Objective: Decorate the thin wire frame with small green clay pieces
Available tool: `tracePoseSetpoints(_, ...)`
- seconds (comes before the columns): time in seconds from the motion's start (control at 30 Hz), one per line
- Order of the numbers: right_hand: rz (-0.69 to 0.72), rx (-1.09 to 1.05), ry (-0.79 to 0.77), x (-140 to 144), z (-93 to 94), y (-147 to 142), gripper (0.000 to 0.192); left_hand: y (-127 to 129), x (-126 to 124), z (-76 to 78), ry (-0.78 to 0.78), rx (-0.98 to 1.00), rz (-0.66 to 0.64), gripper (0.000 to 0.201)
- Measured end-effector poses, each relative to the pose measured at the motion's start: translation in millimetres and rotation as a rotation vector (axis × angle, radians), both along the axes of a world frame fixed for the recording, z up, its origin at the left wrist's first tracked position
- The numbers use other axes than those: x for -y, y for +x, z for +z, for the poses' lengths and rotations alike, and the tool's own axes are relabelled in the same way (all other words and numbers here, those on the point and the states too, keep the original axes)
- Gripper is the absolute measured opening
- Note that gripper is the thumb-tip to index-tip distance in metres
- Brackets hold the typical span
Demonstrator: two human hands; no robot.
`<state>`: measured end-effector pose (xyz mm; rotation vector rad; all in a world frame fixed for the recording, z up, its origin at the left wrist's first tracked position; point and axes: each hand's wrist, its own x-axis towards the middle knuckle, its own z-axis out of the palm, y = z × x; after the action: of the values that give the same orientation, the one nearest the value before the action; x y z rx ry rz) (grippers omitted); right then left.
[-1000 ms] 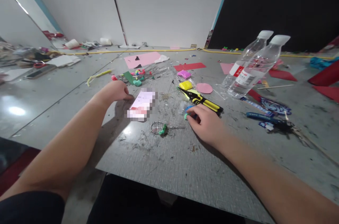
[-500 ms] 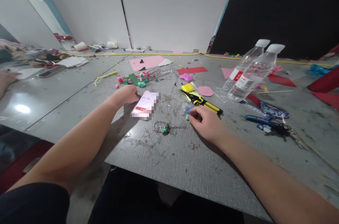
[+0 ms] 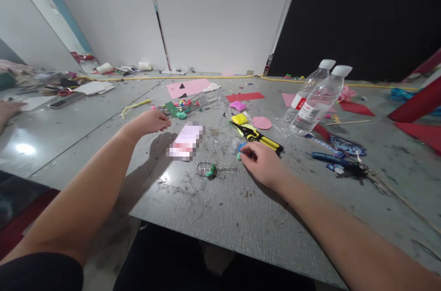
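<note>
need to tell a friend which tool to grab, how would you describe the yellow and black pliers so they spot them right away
Start at the two clear water bottles on the right of the grey table. Just left of them, beyond the right hand, lie the pliers, angled across the table. They are the only tool with bright yellow and black handles; the nearby yellow lump is soft clay.

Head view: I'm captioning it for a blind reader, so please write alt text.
A person's right hand pinches small green and blue clay pieces on a littered grey table, beside yellow-handled pliers. The left hand hovers near a phone; two water bottles lie behind.
</note>
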<state>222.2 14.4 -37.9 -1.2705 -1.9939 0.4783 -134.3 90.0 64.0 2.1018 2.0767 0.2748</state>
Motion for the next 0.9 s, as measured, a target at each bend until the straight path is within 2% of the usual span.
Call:
tracePoseSetpoints(0.1, 0.005, 0.001, 0.002, -0.1, 0.3, 0.0, 0.010, -0.6, 1.8, -3.7, -0.025, 0.046, 0.034, 0.024)
tracePoseSetpoints(0.23, 0.008, -0.001, 0.015, 0.2, 0.5, 0.0, 0.010, 0.7, 3.4, -10.6, 0.014, 0.062, 0.083, 0.027)
tracePoseSetpoints(0.4, 0.010, -0.011, 0.021, 1.4, 0.1, 0.3, 0.010, 5.4, 4.1, -13.6, 0.053, 0.039, 0.124, 0.019)
tracePoseSetpoints(0.53, -0.007, -0.016, 0.019, 0.7, -1.0, 0.3, 0.010, 6.2, 8.0, -7.7, 0.084, 0.033, 0.181, 0.016)
tracePoseSetpoints(0.63, -0.009, -0.040, 0.020, 1.1, 0.9, -0.5, 0.010, 10.5, 19.5, 4.7, 0.132, 0.139, 0.214, 0.018)
tracePoseSetpoints(0.73, 0.009, -0.095, 0.038, 5.2, 7.3, -1.9, 0.012, 33.2, 40.8, 19.5, 0.160, 0.296, 0.154, 0.025)
tracePoseSetpoints(0.8, 0.054, -0.147, 0.047, 10.1, 13.5, -2.9, 0.019, 60.8, 57.6, 24.0, 0.174, 0.624, 0.018, 0.020)
tracePoseSetpoints(0.9, 0.207, -0.245, -0.049, 18.0, 21.6, -5.2, 0.027, 108.3, 77.8, 13.8, -0.029, 0.828, -0.219, 0.008)
